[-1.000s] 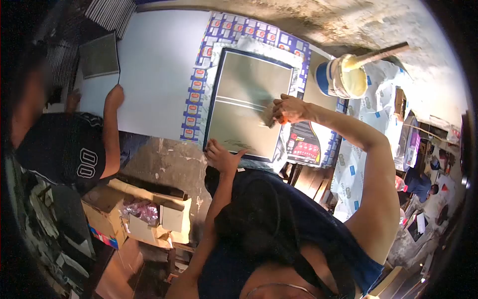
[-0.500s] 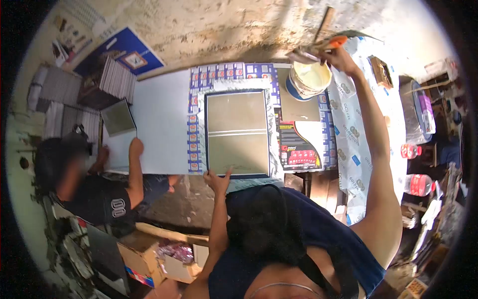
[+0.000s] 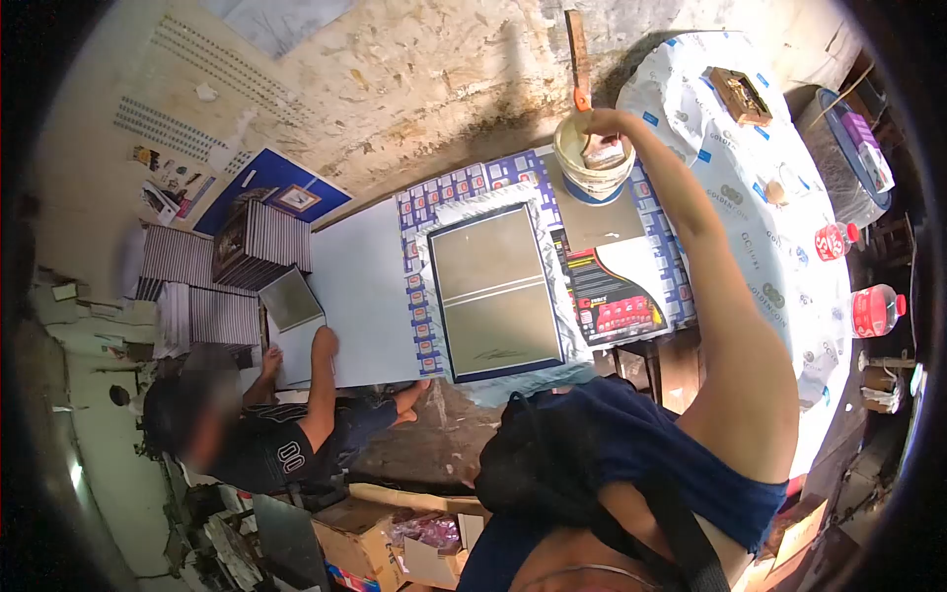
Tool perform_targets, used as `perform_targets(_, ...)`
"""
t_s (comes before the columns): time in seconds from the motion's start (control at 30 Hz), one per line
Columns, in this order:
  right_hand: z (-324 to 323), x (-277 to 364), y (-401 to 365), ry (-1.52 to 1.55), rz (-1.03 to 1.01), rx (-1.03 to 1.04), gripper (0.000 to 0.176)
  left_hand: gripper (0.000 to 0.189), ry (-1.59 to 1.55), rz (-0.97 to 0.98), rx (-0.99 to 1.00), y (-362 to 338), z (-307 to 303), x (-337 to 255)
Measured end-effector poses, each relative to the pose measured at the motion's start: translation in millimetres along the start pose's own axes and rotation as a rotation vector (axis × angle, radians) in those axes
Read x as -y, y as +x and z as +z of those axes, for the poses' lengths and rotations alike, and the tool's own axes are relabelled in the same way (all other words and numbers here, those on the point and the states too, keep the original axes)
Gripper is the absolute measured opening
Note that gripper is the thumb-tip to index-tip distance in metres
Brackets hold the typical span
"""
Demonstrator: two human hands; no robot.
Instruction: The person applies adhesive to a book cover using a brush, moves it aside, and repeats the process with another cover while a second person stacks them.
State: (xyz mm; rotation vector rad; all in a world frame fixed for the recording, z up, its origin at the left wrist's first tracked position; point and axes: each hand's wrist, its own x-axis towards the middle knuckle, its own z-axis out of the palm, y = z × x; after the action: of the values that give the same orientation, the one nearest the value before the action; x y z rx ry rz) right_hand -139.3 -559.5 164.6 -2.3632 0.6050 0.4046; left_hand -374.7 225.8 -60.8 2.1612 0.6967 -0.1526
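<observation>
My right hand (image 3: 608,124) is closed at the mouth of a white bucket (image 3: 596,187). It grips what looks like a paintbrush (image 3: 605,155), with an orange handle end above and a broad pale head down inside the bucket. Pale residue coats the bucket's inner wall. To the left lies a flat rectangular panel (image 3: 493,259) in a dark border, tan-grey with two white stripes across it and a scribble near the bottom. Pale crumpled wrapping (image 3: 422,259) shows around its edges. My left hand is out of sight.
A co-worker (image 3: 281,434) sits at left, hands near a smaller panel (image 3: 292,299) beside stacked panels (image 3: 261,247). A printed sheet (image 3: 617,296) lies right of the large panel. Bottles (image 3: 876,311) and a small wooden block (image 3: 740,96) stand on the right. Below is an open carton (image 3: 360,543).
My right hand has lowered the brush from above the bucket's rim into its mouth. My left hand has left the panel's lower corner and dropped from view. The camera view has shifted and tilted.
</observation>
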Motion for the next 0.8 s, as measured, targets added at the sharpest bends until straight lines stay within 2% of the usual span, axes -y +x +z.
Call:
perform_targets(0.1, -22.4, -3.8, 17.8, -0.04, 0.001, -0.006, 0.034, 0.063, -0.025, -0.068, 0.011, -12.7, -2.9, 15.0)
perform_targets(0.17, -54.1, 20.3, -4.4, -0.054, 0.006, 0.032, 0.039, 0.06, -0.039, -0.092, 0.012, -20.7, -3.1, 23.2)
perform_targets(0.3, -77.8, 40.2, -45.2, 0.184, -0.27, -0.161, 0.043, 0.053, -0.086, -0.131, 0.015, -36.6, 3.3, 35.5)
perform_targets(0.33, -72.0, 49.1, -60.6, 0.263, -0.362, -0.2, 0.046, 0.051, -0.104, -0.134, 0.012, -39.0, 6.8, 36.9)
perform_targets(0.37, -60.7, 49.1, -68.8, 0.436, -0.377, -0.204, 0.039, 0.049, -0.121, -0.133, 0.009, -42.3, 10.0, 40.6)
perform_targets(0.5, 28.0, 74.9, -134.2, 0.957, -0.331, -0.378, 0.03, 0.043, -0.207, 0.02, -0.032, -26.1, 33.6, 30.4)
perform_targets(0.57, 108.4, 60.0, -126.2, 0.948, -0.546, -0.261, 0.022, 0.039, -0.26, 0.21, -0.005, 9.8, 48.9, -29.1)
perform_targets(0.6, 139.4, 77.6, -145.6, 0.958, -0.452, -0.146, 0.017, 0.038, -0.283, 0.305, 0.018, 33.7, 57.3, -60.7)
perform_targets(0.63, 175.5, 77.5, -152.5, 0.769, -0.367, -0.134, 0.016, 0.035, -0.185, 0.461, 0.145, 55.2, 55.6, -110.0)
perform_targets(0.67, 221.0, 81.9, -150.3, 0.865, -0.33, -0.134, 0.014, 0.033, -0.169, 0.487, 0.205, 81.2, 72.8, -143.4)
perform_targets(0.7, 257.4, 90.2, -153.0, 0.821, -0.29, -0.163, 0.013, 0.03, -0.146, 0.662, 0.173, 120.0, 107.5, -154.5)
perform_targets(0.73, 297.3, 86.7, -143.8, 0.703, -0.33, -0.191, 0.016, 0.029, -0.031, 0.74, 0.288, 109.4, 98.0, -219.7)
perform_targets(0.77, 317.8, 107.2, -153.3, 0.517, -0.317, -0.223, 0.016, 0.035, 0.074, 0.745, 0.423, 120.1, 105.3, -254.8)
perform_targets(0.8, 330.4, 128.5, -160.7, 0.459, -0.596, -0.261, 0.016, 0.04, 0.192, 0.828, 0.467, 136.1, 119.8, -278.4)
